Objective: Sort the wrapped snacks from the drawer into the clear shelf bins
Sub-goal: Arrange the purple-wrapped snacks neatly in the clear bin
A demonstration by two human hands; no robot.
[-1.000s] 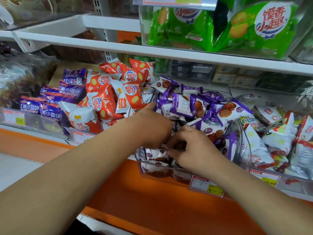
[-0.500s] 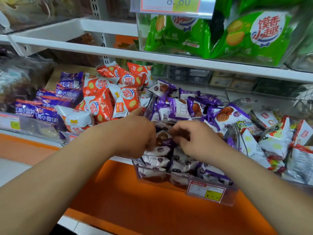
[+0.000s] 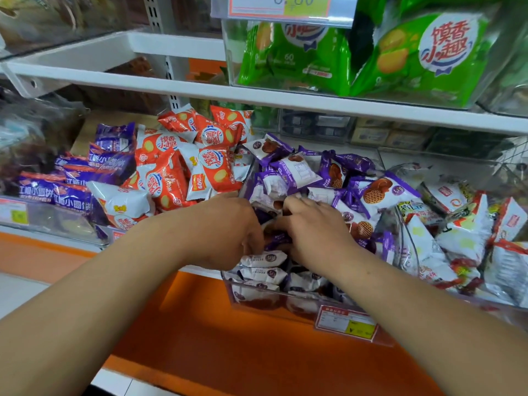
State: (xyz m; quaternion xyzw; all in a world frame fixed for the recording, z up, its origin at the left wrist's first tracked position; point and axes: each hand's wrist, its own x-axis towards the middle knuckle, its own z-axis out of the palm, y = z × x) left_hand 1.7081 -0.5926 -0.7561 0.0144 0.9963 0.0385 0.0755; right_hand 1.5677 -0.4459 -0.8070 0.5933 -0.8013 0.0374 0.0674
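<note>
Left hand (image 3: 228, 232) and right hand (image 3: 317, 232), both curled, are burrowing into purple snack packets (image 3: 291, 172); whether they are grasping any cannot be told. The clear bin (image 3: 232, 292) rim is lying beneath both wrists.

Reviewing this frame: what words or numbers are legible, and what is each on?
"馍香小趣": green packs up top, also orange packs.
"60": leftmost green pack.
"80": yellow price tag, its start cut off and blurred.
"小圆饼": blue-purple packs.
Front price label on the bin: too small to read.
</note>
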